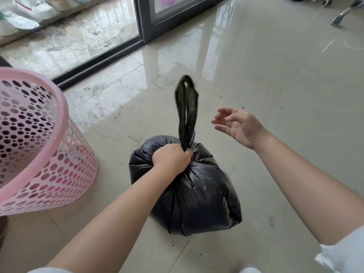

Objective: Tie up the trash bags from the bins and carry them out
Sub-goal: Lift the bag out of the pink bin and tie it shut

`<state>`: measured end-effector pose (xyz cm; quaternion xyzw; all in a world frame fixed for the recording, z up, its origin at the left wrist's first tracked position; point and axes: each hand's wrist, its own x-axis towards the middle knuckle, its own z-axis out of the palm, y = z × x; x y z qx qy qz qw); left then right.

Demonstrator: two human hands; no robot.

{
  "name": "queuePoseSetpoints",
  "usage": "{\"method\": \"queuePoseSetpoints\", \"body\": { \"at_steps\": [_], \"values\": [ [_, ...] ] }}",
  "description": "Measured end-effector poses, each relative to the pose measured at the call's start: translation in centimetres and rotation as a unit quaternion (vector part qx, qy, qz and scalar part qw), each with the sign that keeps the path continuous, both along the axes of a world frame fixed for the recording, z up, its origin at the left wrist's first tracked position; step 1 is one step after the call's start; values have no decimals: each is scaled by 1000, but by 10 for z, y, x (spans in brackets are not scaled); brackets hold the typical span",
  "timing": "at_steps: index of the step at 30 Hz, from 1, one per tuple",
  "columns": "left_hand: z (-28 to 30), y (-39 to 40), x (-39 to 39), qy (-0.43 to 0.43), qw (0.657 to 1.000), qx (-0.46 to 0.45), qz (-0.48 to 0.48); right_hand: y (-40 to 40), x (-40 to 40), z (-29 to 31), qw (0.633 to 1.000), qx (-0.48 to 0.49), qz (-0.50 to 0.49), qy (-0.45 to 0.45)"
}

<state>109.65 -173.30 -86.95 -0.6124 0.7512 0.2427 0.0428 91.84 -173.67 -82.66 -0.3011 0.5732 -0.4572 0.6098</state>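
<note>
Glossy pale floor tiles (pixel 275 85) fill most of the frame, carrying bright reflections and scattered dark specks. Across the upper left runs a dark sliding-door track (pixel 98 64), with a dark door frame (pixel 145 20) rising from it at upper centre; beyond the track lies a wetter, mottled stretch of floor. At the left edge stands a pink perforated bin (pixel 49 154), round-rimmed, tilted in this wide-angle view, with no liner visible inside.

Centre frame, slightly below the middle: a full black trash bag (pixel 197 194) rests on the tiles, just right of the bin and apart from it. Its mouth is gathered into a neck, from which the bag's twisted handles (pixel 186 111) stand upward as a long narrow loop. The left hand (pixel 171 157) is clenched in a fist around the gathered neck at the base of that loop, pressing on the top of the bag. The right hand (pixel 238 126) hovers to the right of the loop, clear of it, palm facing left, fingers loosely spread and slightly curled, holding nothing. A metal chair leg (pixel 343 14) shows at the upper right corner.
</note>
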Motion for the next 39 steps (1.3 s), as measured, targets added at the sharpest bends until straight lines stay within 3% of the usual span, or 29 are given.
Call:
{"method": "queuePoseSetpoints", "body": {
  "at_steps": [1,2,4,6,8,9,13,18,20,23,25,30,34,39],
  "values": [
    [2,-2,4,37,999,30,-6,2,1,-2,992,-13,35,118],
    [5,-3,9,77,994,73,-17,3,3,-4,958,-39,92,269],
    [10,-4,18,155,974,160,-30,4,11,-8,845,-124,214,474],
    [14,-4,26,203,958,198,-28,3,22,-9,761,-165,331,533],
    [19,-4,32,250,943,220,-2,2,34,-10,682,-138,437,570],
    [21,-4,34,267,937,227,8,2,38,-11,660,-120,468,575],
    [27,-5,44,323,914,243,24,5,54,-2,680,-111,435,579],
    [29,-10,56,522,754,372,141,0,59,27,671,-167,359,627],
    [31,-13,59,527,723,426,135,0,60,41,677,-168,346,628],
    [40,-15,61,500,699,505,79,1,57,62,662,-177,333,648],
    [44,-17,60,503,691,516,55,1,54,77,677,-185,330,632],
    [47,-30,59,576,680,436,121,15,58,81,800,-201,245,509],
    [43,-31,59,565,707,373,205,35,65,53,847,-99,298,428],
    [35,-22,55,556,696,379,252,39,64,17,857,28,354,374]
  ]
}}
